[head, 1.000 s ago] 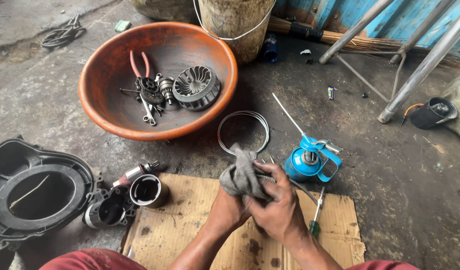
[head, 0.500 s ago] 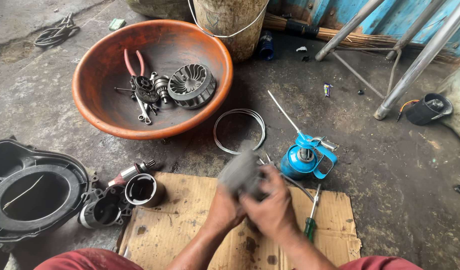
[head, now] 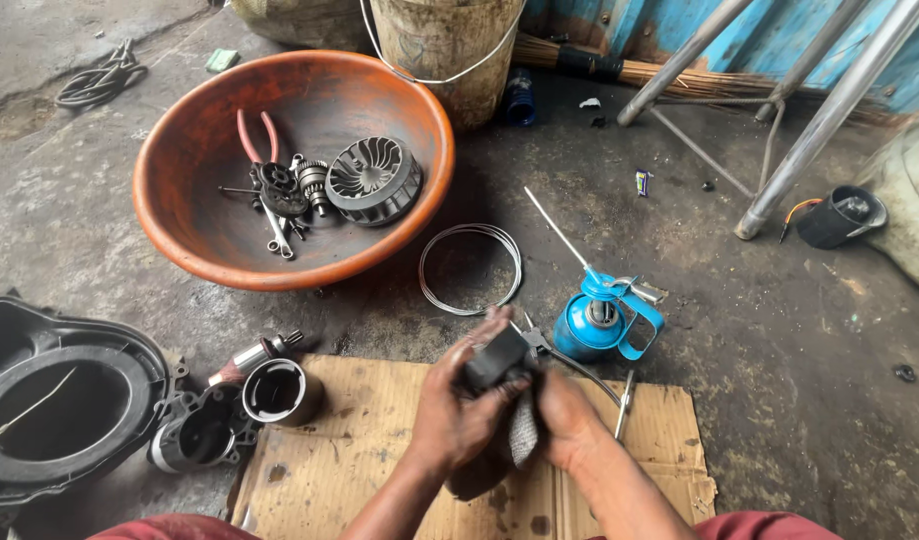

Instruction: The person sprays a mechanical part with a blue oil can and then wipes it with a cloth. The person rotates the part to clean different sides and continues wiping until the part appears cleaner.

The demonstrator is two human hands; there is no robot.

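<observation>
Both hands, left hand (head: 457, 405) and right hand (head: 562, 420), gripped a small dark part (head: 495, 357) wrapped in a grey rag (head: 521, 432) above the cardboard (head: 359, 450).

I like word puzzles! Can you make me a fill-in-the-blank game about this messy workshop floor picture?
1. The finned fan wheel and the red-handled pliers lie inside the big ____ basin.
2. Both hands, the left hand and the right hand, hold a dark part wrapped in a grey ____.
3. The oil can beside the hands is coloured ____.
4. The hands work above a flat sheet of ____ on the floor.

Missing words: orange; rag; blue; cardboard
</observation>
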